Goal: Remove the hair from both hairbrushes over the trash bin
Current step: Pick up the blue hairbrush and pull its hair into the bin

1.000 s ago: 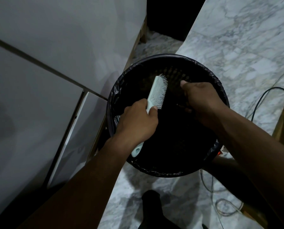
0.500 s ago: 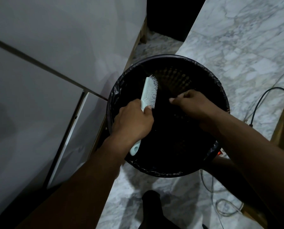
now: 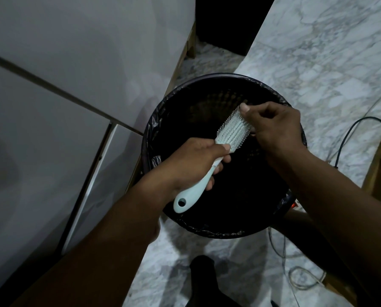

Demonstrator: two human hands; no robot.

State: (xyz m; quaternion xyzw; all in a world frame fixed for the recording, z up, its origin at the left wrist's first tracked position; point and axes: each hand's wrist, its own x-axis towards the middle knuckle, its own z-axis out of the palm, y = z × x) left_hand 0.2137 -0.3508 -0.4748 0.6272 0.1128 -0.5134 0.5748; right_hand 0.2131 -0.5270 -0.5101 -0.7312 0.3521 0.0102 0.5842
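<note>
The left hand [image 3: 191,165] is clenched round the smooth, pale plastic handle of the hairbrush [image 3: 209,165], whose thin white bristles face up over the round, black-lined trash bin [image 3: 160,120]. The right hand [image 3: 273,127] pinches at the bristles near the tip; what it grasps cannot be told. Half a second ago the brush stood more upright, with the right hand apart from it.

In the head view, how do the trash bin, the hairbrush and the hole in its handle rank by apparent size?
1. trash bin
2. hairbrush, held nearer the camera, yet clearly smaller
3. handle hole
</note>
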